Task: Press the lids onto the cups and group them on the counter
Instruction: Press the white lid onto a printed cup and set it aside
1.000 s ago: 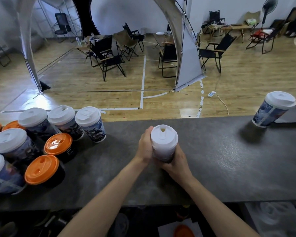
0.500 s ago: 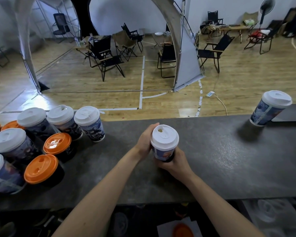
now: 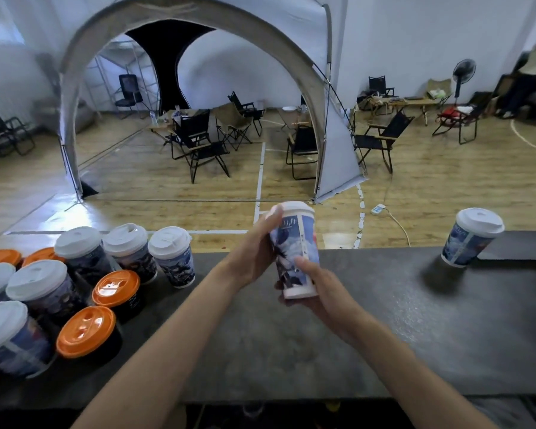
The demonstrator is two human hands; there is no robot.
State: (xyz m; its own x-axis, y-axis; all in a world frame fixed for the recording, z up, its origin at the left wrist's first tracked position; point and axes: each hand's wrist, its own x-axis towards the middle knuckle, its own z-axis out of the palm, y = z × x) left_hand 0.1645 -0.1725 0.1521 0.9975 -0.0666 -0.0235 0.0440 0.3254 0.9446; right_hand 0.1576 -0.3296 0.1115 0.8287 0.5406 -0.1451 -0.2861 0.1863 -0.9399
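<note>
White plastic caps the cup [image 3: 296,246] that both my hands hold, nearly upright and raised off the counter [image 3: 384,320]. My left hand [image 3: 254,252] wraps the upper half from the left. Its fingers curl round the far side where I cannot see them, and its thumb stretches up the wall with the tip touching the rim of the lid [image 3: 299,209]. My right hand [image 3: 322,295] cradles the base from below and from the right, fingers curled under the bottom edge and thumb lying across the blue-and-white print. The lid sits on the cup's mouth. I cannot tell whether it is seated all the way round, because its far edge is out of view.

Under the cup the dark grey counter runs across the whole width. To my left stands the group: six white-lidded cups [image 3: 172,257] with the same blue print, three in a row along the far edge and three nearer me at the left border. Packed among them are four orange-lidded cups [image 3: 116,287], shorter and dark-walled, two in front and two at the back left, partly hidden. Well apart on the right, a lone cup [image 3: 472,238] with a white lid stands by the far edge, just beside a darker slab [image 3: 520,243].

Beyond the counter lies a wooden floor [image 3: 136,181] marked with white lines, a white tent [image 3: 338,156] with an arched opening, black folding chairs [image 3: 205,150] and a fan [image 3: 463,71] by the wall.
</note>
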